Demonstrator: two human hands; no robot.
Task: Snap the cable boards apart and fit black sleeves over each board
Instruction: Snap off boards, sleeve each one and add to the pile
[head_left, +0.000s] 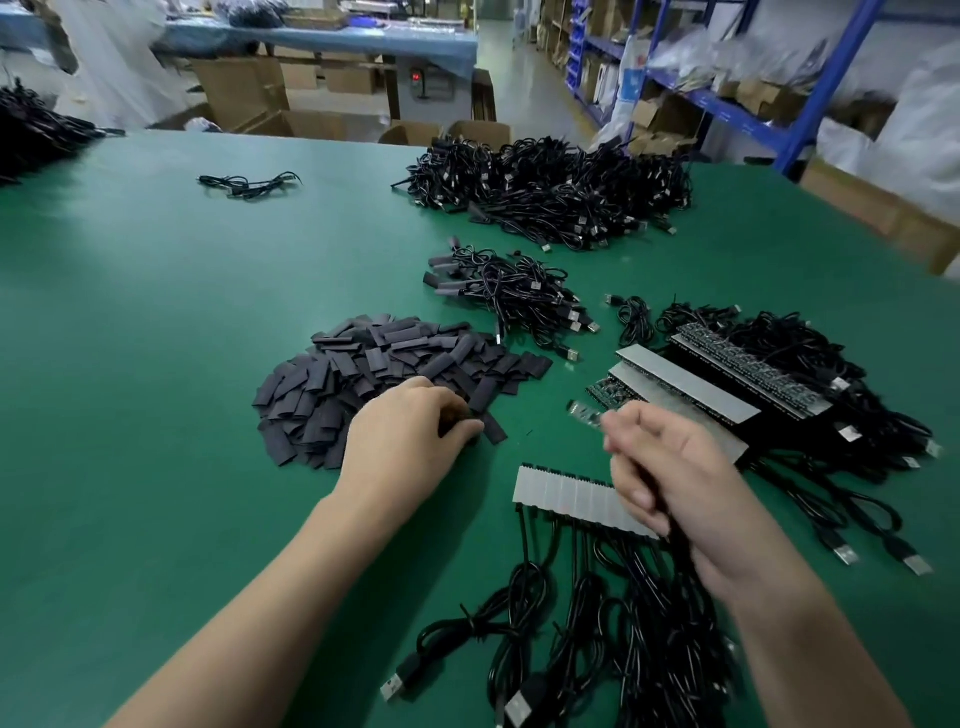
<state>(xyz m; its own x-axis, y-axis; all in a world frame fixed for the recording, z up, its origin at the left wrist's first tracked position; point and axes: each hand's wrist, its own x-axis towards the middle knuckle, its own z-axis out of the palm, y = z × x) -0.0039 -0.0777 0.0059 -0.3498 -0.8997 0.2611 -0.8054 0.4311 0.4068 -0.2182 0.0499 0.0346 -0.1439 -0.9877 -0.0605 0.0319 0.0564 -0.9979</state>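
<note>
My left hand (410, 431) rests at the near edge of a heap of flat black sleeves (374, 364) and pinches one sleeve (462, 418) from it. My right hand (670, 467) is raised above the table and grips a single snapped-off cable board (587, 414) by its black cable, the small board pointing left. Below it lies a strip of joined boards (566, 496) with cables trailing toward me. More board panels (691, 384) are stacked to the right.
Sleeved cables lie in a small pile (509, 291) and a large pile (550, 192) farther back on the green table (156, 364). One loose cable (249, 184) lies far left. Cardboard boxes and blue shelving (727, 98) stand beyond the table.
</note>
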